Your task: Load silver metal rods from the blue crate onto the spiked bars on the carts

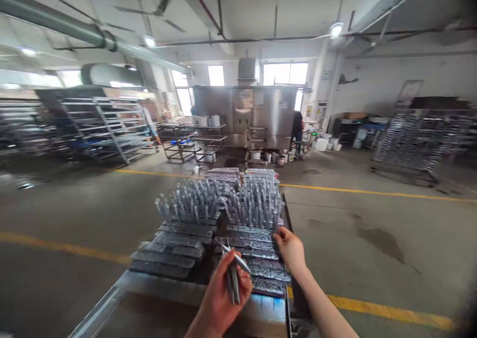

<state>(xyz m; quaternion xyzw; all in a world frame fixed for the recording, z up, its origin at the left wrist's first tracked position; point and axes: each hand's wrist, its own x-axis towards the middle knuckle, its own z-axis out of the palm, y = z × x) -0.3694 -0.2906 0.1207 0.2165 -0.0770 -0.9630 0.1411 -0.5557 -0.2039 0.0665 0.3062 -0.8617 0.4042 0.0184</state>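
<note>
Upright metal rods [238, 201] stand behind flat trays [175, 251] on the cart [122, 291].

2 bare forearms, no sleeves, no gloves.

A steel oven [246, 114] stands beyond yellow floor lines [372, 193], wire racks [108, 129] at left.

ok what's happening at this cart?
A person stands at a cart stacked with trays of shiny metal parts. The left hand grips a few thin metal pieces. The right hand touches a tray on the right-hand stack. Racks and a steel machine stand across the floor.
</note>
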